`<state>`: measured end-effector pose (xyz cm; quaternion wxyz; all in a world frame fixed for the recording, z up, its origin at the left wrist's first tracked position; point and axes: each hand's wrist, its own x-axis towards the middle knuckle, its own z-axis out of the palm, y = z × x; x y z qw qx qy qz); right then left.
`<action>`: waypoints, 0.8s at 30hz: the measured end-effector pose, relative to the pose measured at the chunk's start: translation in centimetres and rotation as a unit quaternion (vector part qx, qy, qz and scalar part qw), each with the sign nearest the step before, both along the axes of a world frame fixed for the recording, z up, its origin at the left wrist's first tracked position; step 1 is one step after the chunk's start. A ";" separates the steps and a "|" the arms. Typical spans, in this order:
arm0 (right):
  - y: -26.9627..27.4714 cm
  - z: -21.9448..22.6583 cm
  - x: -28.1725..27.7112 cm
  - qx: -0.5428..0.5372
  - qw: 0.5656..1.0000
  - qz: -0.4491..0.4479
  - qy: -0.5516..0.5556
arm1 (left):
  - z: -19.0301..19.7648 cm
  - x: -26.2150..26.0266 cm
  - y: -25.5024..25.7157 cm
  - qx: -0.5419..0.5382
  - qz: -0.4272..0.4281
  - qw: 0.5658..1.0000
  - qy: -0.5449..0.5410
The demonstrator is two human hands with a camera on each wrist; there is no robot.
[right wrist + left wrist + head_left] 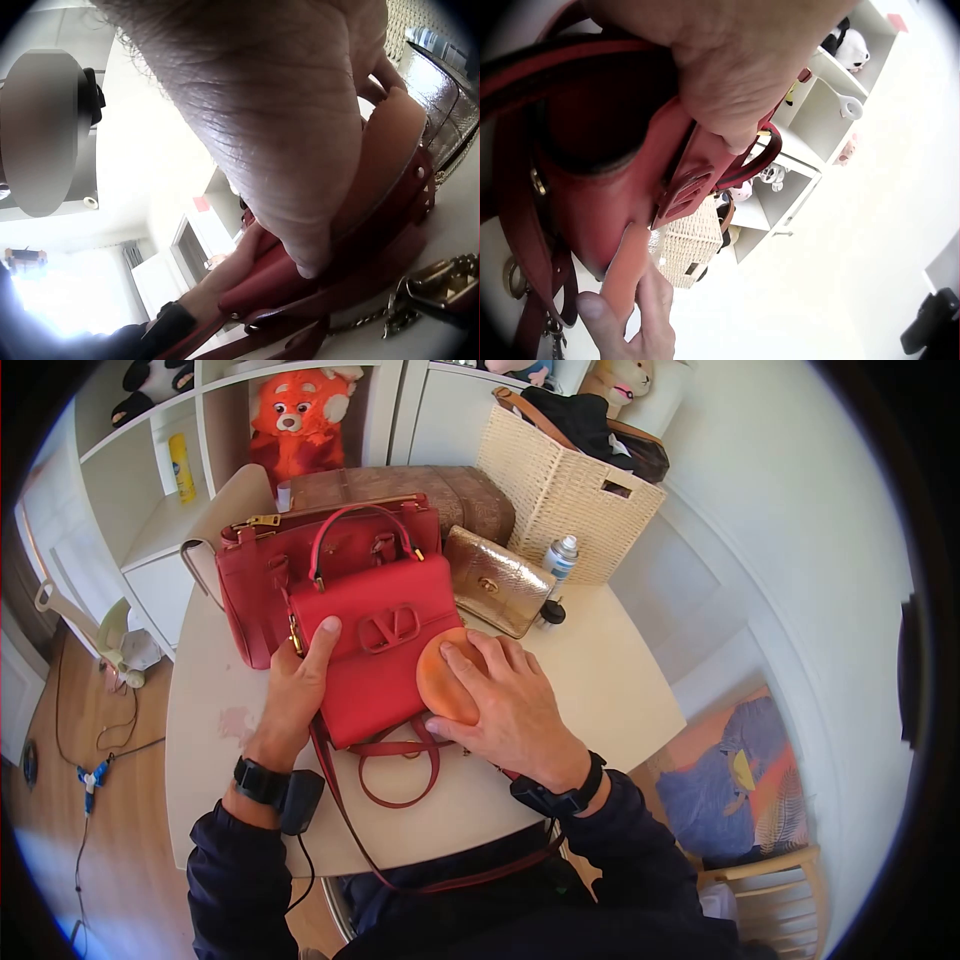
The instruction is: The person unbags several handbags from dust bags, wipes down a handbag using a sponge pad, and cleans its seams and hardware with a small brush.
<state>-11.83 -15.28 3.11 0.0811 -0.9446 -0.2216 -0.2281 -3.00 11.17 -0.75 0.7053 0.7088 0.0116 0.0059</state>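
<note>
A red handbag (375, 685) with a V-shaped emblem and a top handle leans back on the table. My left hand (298, 685) grips its left edge, thumb over the front flap. My right hand (520, 710) holds a round orange sponge (440, 682) against the bag's lower right front. In the left wrist view the sponge (628, 266) shows edge-on between thumb and fingers, right at the red leather. A long red strap (345, 830) loops below the bag and hangs over the table's front edge.
Behind stand a larger dark red handbag (245, 595), a beige bag (225, 520) and a brown bag (400, 485). Right of them are a gold clutch (500, 585), a spray can (561, 558), a small black cap-like item (551, 613) and a woven basket (550, 485). The table (600, 680) has a curved edge.
</note>
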 end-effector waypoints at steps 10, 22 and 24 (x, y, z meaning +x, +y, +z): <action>7.0 -0.4 -0.6 0.026 0.999 0.009 0.019 | -0.1 0.2 0.0 -0.004 0.017 0.999 -0.039; 2.9 0.6 0.0 0.027 0.999 0.038 0.024 | -0.9 0.5 -0.4 -0.021 0.013 0.998 -0.064; 1.4 0.5 0.5 0.003 1.000 -0.014 0.001 | -1.2 0.6 -0.1 -0.030 0.022 0.997 -0.060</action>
